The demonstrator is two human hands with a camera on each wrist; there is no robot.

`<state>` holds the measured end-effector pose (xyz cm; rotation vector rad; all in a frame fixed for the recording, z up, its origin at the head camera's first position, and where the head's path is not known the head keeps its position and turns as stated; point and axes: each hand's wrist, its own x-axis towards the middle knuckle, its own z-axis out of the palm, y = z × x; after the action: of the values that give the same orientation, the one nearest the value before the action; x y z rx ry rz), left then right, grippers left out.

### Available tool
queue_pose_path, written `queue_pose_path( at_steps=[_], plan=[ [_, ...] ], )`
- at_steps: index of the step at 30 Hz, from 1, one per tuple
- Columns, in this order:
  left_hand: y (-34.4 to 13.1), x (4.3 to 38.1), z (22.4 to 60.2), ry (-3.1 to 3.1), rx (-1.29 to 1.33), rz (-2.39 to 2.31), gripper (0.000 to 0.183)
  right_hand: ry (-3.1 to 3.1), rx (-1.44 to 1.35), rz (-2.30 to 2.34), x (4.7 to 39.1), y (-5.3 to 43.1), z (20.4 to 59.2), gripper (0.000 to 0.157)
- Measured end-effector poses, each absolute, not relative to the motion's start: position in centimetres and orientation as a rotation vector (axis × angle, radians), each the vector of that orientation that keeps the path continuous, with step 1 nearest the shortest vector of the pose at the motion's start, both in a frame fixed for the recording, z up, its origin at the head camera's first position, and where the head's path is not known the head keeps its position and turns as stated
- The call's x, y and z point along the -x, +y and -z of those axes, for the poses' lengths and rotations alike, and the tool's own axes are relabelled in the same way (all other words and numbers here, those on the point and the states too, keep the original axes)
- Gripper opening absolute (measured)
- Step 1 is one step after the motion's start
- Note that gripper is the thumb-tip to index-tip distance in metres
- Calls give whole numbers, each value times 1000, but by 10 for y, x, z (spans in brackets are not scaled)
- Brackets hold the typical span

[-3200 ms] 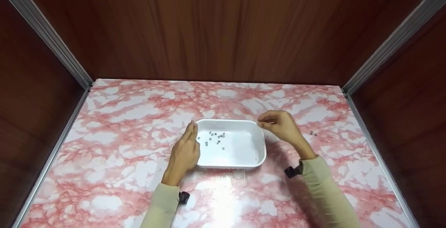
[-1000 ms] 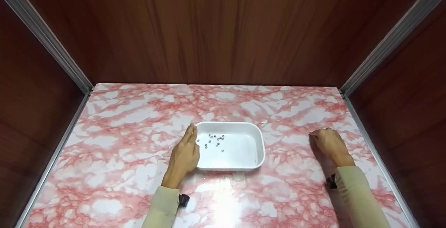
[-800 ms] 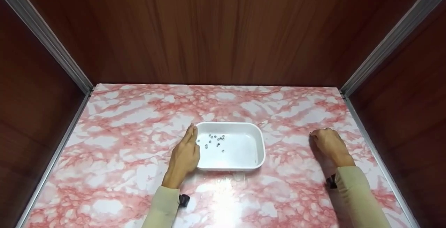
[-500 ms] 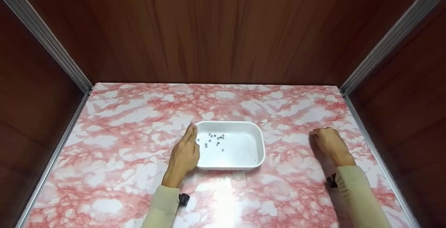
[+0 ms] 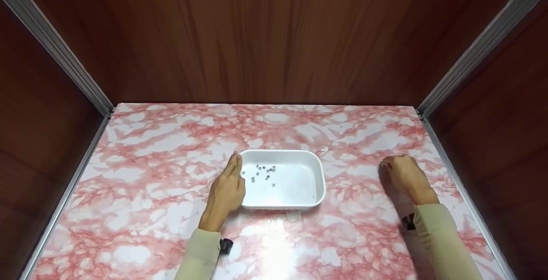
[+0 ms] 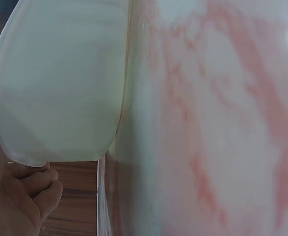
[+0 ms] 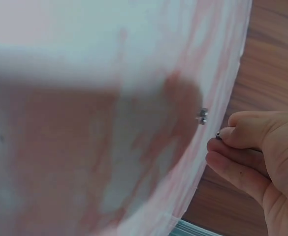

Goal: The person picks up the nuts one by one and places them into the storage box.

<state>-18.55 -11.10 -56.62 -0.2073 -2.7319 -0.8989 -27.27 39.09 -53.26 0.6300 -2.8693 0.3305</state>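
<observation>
A white rectangular tray (image 5: 295,186) stands on the marbled table with several small metal nuts (image 5: 268,171) scattered over the left part of its floor. At the tray's left end my left hand (image 5: 224,190) holds the wall, its fingers (image 6: 48,189) outside, below the rim. Out to the right, my right hand (image 5: 404,175) is low over the table. Its thumb and forefinger pinch a nut (image 7: 218,135), as the right wrist view shows. Close by those fingertips, more nuts (image 7: 203,116) lie on the table.
The table (image 5: 150,211) has a red and white marbled top, with bright glare near the front middle. Brown wood-grain panels (image 5: 265,36) and grey metal rails (image 5: 483,44) enclose it at the back and sides.
My right hand has left the tray's right rim and gone right, down to the loose nuts on the table. My left hand and the tray have stayed put.
</observation>
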Motion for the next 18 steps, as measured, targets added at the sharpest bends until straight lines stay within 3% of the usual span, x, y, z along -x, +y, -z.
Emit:
queue_pose_path(
  at_steps=[6,18],
  plan=[
    [-111,186,565,-2728,217,881,55,-2822,-662,-328,274,384,526,18],
    [-111,186,566,-2741,196,929,55,-2713,-628,-513,271,355,514,22]
  ],
)
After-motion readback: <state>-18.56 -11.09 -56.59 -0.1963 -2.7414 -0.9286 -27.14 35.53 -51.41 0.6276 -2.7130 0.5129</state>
